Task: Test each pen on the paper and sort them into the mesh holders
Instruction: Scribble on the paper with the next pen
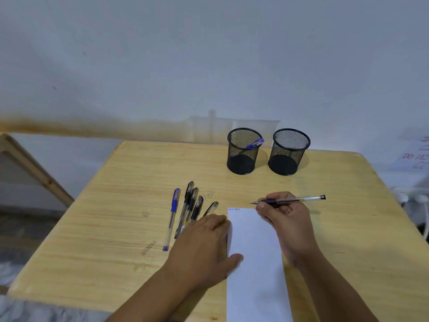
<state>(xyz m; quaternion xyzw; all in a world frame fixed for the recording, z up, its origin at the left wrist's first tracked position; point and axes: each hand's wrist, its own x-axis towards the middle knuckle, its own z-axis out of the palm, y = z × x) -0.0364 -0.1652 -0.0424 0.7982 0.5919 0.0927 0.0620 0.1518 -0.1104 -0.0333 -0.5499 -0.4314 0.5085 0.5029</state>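
Note:
A white sheet of paper (255, 247) lies on the wooden table (116, 205), with a small blue scribble at its top left corner. My right hand (285, 219) grips an uncapped black pen (294, 200), its tip pointing left just above the paper's top edge. My left hand (204, 247) presses flat on the paper's left edge, thumb on the sheet. Left of it lie several capped pens (190, 205), among them a blue pen (172, 217). Two black mesh holders stand at the back: the left holder (242, 152) has a blue pen inside, the right holder (287, 152) looks empty.
A wall runs close behind the table. A wooden frame (34, 170) leans at the left. White cables and a paper with red writing (415, 156) sit at the right edge. Small ink marks dot the tabletop.

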